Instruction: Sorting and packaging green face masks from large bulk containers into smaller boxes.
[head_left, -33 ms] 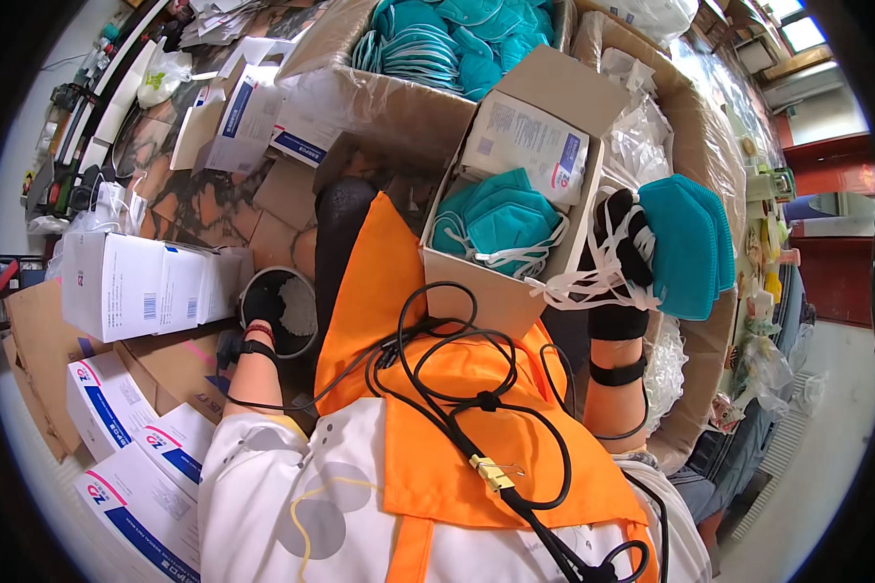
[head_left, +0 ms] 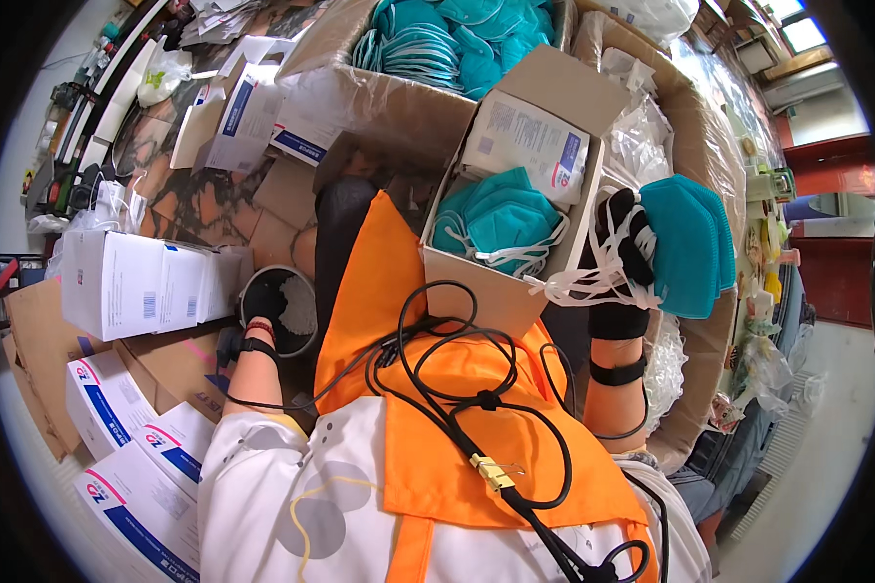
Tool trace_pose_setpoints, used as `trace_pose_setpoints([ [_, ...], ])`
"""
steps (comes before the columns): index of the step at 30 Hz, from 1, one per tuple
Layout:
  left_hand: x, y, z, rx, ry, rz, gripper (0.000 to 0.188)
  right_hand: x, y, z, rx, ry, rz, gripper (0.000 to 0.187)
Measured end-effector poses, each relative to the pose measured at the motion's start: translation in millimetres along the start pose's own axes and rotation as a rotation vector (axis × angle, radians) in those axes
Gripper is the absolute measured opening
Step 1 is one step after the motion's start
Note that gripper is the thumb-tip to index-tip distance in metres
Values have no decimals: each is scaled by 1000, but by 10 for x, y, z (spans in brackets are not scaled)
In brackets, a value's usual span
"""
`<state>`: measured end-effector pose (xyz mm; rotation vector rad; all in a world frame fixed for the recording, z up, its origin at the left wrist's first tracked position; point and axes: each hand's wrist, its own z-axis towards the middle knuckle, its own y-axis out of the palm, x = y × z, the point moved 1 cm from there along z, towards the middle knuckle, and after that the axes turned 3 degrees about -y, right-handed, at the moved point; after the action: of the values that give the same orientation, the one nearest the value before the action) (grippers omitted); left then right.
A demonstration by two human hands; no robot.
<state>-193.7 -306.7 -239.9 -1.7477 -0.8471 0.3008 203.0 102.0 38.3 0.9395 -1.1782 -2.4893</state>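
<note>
On the right, my right hand (head_left: 620,255), in a black glove, is closed on a small stack of teal face masks (head_left: 688,248). Their white ear loops (head_left: 593,286) drape over its fingers. Beside it a carton (head_left: 486,291) stands upright against my lap, flaps raised, with loose teal masks (head_left: 510,223) and a white printed packet (head_left: 527,146) inside. My left hand (head_left: 265,316), also gloved in black, reaches into a round tub (head_left: 311,284) at the left. Pale contents (head_left: 298,309) show in the tub. The fingers of that hand are hidden against its dark inside.
A large plastic-lined box (head_left: 399,107) piled with teal masks stands at the far middle. Another lined box (head_left: 715,175) with clear bags curves along the right. White cartons (head_left: 131,291) lie at the left. Black cables (head_left: 437,389) loop across my orange apron (head_left: 535,428).
</note>
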Motion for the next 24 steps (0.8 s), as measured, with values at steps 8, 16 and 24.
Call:
trace_pose_setpoints([
  [8, 537, -535, 436, 276, 10, 11, 19, -134, -182, -143, 401, 21, -530, 43],
  [16, 2911, -2114, 241, 605, 761, -299, 17, 128, 222, 204, 113, 68, -2024, 32],
  [24, 4405, -2191, -295, -448, 697, -1616, 34, -9, 461, 47, 273, -62, -1468, 23],
])
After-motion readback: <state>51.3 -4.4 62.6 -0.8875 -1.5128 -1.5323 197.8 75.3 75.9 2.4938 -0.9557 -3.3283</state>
